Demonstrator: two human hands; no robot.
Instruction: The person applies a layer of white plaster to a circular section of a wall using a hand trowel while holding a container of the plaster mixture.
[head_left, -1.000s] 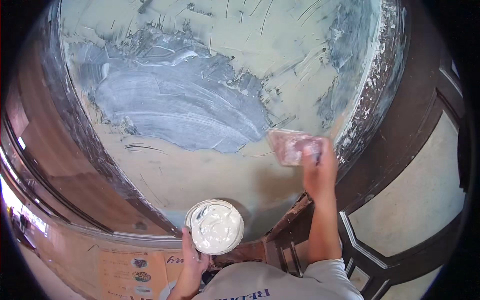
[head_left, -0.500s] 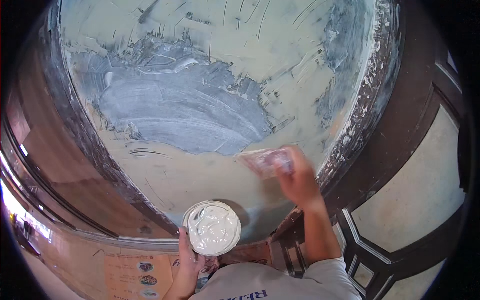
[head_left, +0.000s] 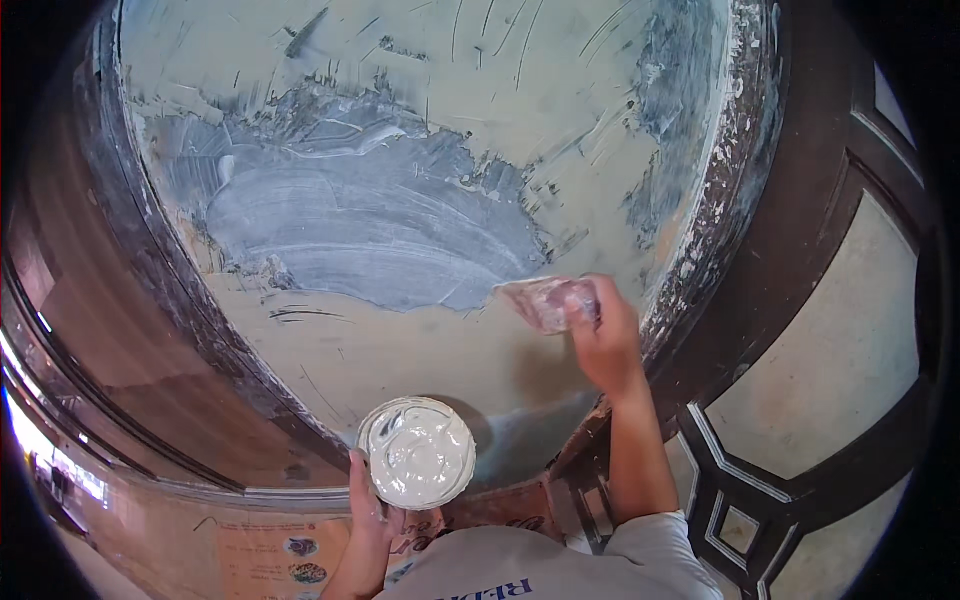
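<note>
My left hand [head_left: 370, 505] is wrapped round the side of a round tub [head_left: 468, 485], its thumb along the left edge. Glossy white paste [head_left: 420, 450], swirled and ridged on top, fills the tub. Up and to the right, my right hand [head_left: 610, 335] grips a thin, flat filling spreader [head_left: 540, 303], reddish and smeared with white. Its pointed left corner lies close to the lower right edge of a grey patch [head_left: 370, 220]; whether it touches the surface I cannot tell. Streaky white film covers this patch, and cream filler [head_left: 400, 345] surrounds it.
A dark frame with flaking paint [head_left: 715, 200] borders the filled panel on the right, and another dark frame [head_left: 165, 240] on the left. Dark wood panelling [head_left: 820, 350] stands at the right. Printed orange sheets [head_left: 260, 560] lie at the lower left.
My right hand and the spreader have shifted slightly up and right. The tub in my left hand sits a little further left in view.
</note>
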